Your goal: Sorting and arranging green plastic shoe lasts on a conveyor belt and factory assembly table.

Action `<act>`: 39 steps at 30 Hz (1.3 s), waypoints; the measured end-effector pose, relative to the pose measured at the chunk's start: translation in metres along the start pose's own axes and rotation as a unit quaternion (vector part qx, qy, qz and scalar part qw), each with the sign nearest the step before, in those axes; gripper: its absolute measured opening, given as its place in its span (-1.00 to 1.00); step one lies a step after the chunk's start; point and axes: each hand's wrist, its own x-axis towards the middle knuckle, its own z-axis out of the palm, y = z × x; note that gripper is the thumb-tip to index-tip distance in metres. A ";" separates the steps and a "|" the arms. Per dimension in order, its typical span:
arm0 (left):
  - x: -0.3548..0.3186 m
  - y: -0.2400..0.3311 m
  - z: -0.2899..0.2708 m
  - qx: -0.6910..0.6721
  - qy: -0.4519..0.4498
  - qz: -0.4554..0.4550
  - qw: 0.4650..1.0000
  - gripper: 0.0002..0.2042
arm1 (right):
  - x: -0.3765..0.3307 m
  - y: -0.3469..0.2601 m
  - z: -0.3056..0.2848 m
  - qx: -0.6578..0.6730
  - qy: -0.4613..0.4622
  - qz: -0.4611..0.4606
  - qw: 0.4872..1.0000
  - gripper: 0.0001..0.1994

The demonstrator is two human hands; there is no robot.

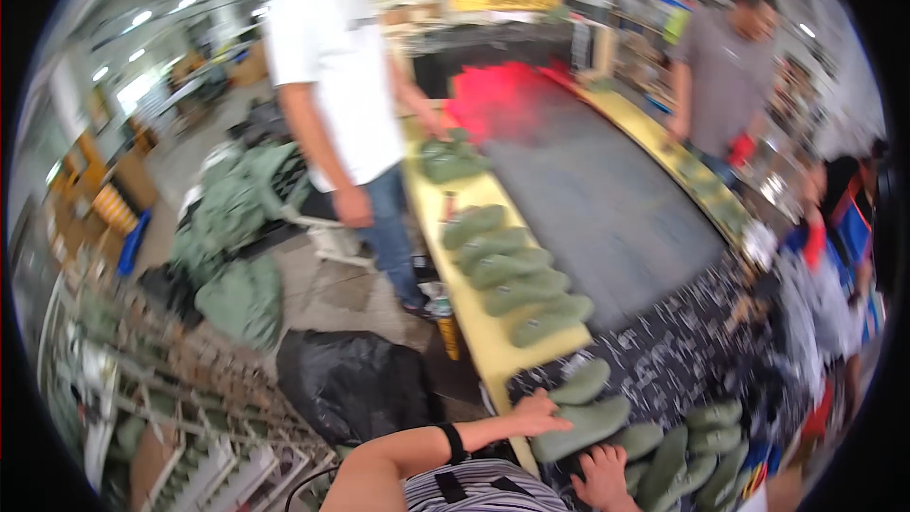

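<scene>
Several green, sole-shaped pieces lie on a black-and-white patterned surface in front of me. My left hand (pixel 538 416) rests at the left end of a larger green piece (pixel 592 422), its fingers apart. Beyond that hand is a smaller green piece (pixel 581 382). My right hand (pixel 601 476) is open, fingers spread, just nearer than the same large piece. Close to its fingertips sits another green piece (pixel 639 438). Further right, more green pieces (pixel 713 441) lie grouped together. Some are partly hidden by the right hand and forearm.
A yellow ledge (pixel 453 277) carries a row of green pieces (pixel 526 292) along a grey belt (pixel 597 209). A person in white (pixel 332 76) stands at the left, another person (pixel 725 76) across the belt. A black bag (pixel 351 384) and racks (pixel 204 465) stand left.
</scene>
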 end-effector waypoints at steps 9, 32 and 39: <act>-0.150 -0.068 -0.037 -0.318 0.176 -0.019 0.931 -0.36 | -0.005 -0.005 0.016 -0.044 -0.091 0.070 0.992 -0.54; -0.625 -0.030 0.068 -0.285 0.901 -0.188 0.267 -0.55 | -0.013 0.035 0.040 0.009 0.027 -0.276 0.961 -0.61; -0.751 -0.192 0.032 -0.457 0.808 -0.200 0.313 -0.52 | 0.010 -0.005 0.012 -0.016 0.032 -0.010 0.999 -0.67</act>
